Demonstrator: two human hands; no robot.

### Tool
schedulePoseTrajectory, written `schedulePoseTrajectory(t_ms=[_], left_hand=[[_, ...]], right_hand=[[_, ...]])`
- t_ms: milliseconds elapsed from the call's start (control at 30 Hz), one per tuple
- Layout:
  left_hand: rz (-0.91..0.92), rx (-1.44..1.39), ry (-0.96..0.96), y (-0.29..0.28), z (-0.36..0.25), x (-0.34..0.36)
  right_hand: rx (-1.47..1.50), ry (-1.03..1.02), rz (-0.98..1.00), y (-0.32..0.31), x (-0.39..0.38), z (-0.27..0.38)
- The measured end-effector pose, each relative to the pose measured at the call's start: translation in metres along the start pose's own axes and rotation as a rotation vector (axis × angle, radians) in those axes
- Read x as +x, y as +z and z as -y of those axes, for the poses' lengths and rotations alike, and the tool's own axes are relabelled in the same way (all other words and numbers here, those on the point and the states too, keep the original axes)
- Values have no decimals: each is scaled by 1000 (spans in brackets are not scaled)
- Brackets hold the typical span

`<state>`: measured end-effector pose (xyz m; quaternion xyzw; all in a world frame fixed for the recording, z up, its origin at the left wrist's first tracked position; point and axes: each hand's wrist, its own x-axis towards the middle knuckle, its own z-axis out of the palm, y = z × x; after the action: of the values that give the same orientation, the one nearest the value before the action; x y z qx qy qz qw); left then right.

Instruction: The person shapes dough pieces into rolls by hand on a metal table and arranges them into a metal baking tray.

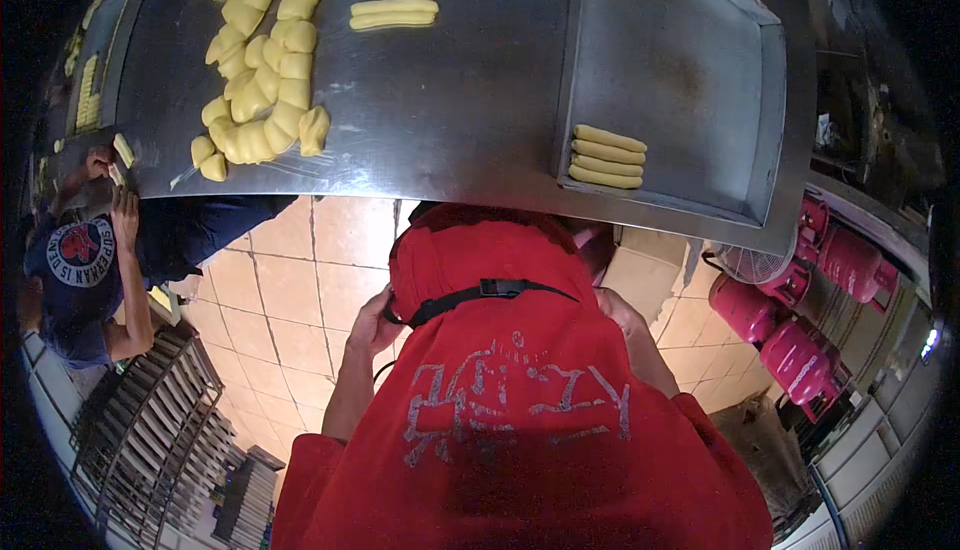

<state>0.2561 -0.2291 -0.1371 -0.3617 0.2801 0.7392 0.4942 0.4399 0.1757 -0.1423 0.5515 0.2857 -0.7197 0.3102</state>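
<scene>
My left hand [374, 324] is at the left side of my waist, beside the end of a black buckled strap [500, 290] that crosses my red shirt [520, 390]. Its fingers are bent in against the red cloth, and what they grip is partly hidden. On the other side of my waist, my right hand [622, 312] lies against the shirt, its fingers mostly out of sight behind the cloth. In front of me on the metal table [470, 100] is a shallow metal tray [690, 80], with several yellow dough sticks [608, 157] in its near left corner.
Several yellow dough lumps [265, 100] lie in a long pile, with more dough sticks [395, 14] beyond. At left, a co-worker in a dark shirt [75, 290] handles a dough piece [124, 151]. Pink gas cylinders [800, 365], a fan [752, 260] and a metal rack [150, 420] stand around.
</scene>
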Motion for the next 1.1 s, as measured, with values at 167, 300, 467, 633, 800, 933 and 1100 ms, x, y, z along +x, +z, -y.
schedulePoseTrajectory(t_ms=[167,300,467,633,800,933,1100], left_hand=[[-105,149,198,17,-12,48],[-286,124,243,23,-3,57],[-382,422,147,37,-8,75],[-545,997,13,22,-52,40],[-730,1464,-137,39,-145,1],[-695,1617,635,169,-163,-21],[-398,1508,807,241,-138,-11]], right_hand=[[41,-135,18,-92,82,-49],[-645,-446,-466,-52,91,-31],[-1564,-1183,-437,-153,171,-96],[-1180,-257,11,12,-35,75],[-899,-966,-282,76,-110,169],[-1239,-1426,-587,105,-73,234],[-1614,-1109,-354,120,-34,259]])
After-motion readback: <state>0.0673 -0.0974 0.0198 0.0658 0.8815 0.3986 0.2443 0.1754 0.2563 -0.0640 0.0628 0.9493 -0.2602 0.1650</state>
